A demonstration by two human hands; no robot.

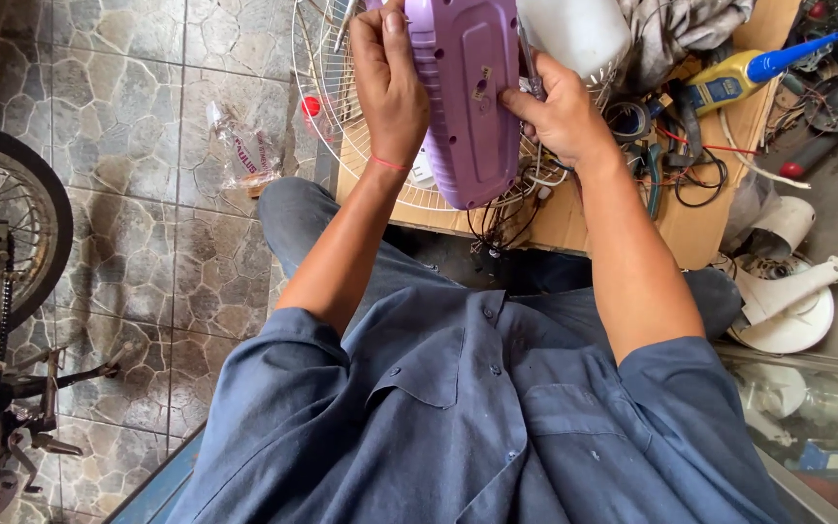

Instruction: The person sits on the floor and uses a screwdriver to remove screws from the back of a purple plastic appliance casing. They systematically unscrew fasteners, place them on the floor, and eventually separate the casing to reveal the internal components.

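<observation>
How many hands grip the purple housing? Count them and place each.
2. The left hand clasps the purple housing on its left edge; the right hand presses its right edge, above the wire fan guard. No other hands show.

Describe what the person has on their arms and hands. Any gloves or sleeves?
No gloves: both the left hand and the right hand are bare. A thin red band circles the left wrist; the right wrist shows nothing. The forearms are uncovered, with short blue-grey shirt sleeves ending above the elbows. The shirt has buttons and a chest pocket.
</observation>
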